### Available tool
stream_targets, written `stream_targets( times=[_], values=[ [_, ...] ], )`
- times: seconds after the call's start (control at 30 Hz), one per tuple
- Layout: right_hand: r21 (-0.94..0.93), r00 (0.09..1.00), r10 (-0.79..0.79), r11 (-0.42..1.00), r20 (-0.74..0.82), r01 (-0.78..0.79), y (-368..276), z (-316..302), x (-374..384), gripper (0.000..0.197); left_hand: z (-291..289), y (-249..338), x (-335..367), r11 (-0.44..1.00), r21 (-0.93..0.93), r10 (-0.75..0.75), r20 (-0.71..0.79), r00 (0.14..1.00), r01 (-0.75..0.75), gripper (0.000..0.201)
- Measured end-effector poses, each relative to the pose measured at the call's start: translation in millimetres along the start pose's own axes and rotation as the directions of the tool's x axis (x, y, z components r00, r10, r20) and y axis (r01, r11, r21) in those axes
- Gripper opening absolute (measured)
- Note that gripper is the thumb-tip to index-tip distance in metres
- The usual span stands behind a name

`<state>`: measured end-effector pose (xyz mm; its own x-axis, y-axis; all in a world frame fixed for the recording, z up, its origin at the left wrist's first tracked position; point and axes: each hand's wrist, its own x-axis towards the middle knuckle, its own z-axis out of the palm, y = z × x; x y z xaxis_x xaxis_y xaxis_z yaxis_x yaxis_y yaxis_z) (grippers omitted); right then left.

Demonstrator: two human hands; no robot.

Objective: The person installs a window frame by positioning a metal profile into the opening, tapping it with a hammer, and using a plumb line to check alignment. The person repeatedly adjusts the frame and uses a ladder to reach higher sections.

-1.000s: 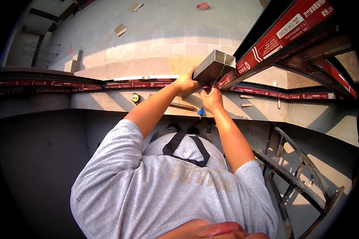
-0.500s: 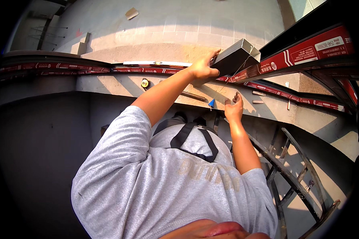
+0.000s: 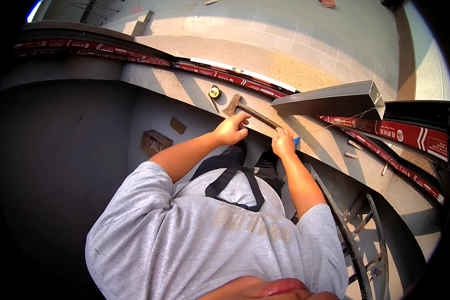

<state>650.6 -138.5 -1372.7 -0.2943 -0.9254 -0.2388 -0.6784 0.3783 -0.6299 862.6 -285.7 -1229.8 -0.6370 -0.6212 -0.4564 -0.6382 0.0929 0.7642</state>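
One pale ledge (image 3: 330, 145), bordered along its far side by red-wrapped frame strips (image 3: 215, 72). Below the ledge, to the right, a dark ladder (image 3: 352, 245). Over the ledge's far side, a grey hollow box profile (image 3: 330, 102). On the ledge, a brown-handled hammer (image 3: 257, 115). At the ledge's near edge, a left hand (image 3: 231, 130), released, loosely curled; there too, a right hand (image 3: 283, 143), bent at the hammer's handle end, cannot tell whether grasping. On the ledge's left part, a yellow-and-black tape measure (image 3: 214, 92).
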Motion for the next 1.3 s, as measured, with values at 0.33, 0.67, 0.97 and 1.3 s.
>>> stream_targets(
  times=[0.33,0.67,0.97,1.3],
  values=[
    [-0.479,0.97,0.226,0.863,0.085,-0.159,-7,74,65,0.03,-64,-174,-102,0.957,0.232,-0.234,0.27,0.934,0.173,0.046],
    [-0.273,0.793,0.539,0.838,0.285,-0.472,-156,47,-17,0.04,-114,-218,-95,0.986,0.1,-0.155,0.253,0.955,0.134,0.046],
    [0.331,0.938,0.137,0.911,0.317,-0.245,-226,37,-167,0.039,-23,-105,-130,0.024,-0.932,0.3,0.352,0.886,0.362,0.024],
    [0.037,0.789,0.501,0.851,-0.355,-0.523,-10,39,-399,0.046,-1,-175,-236,0.776,-0.628,-0.149,-0.094,0.984,0.057,0.041]
  ],
)
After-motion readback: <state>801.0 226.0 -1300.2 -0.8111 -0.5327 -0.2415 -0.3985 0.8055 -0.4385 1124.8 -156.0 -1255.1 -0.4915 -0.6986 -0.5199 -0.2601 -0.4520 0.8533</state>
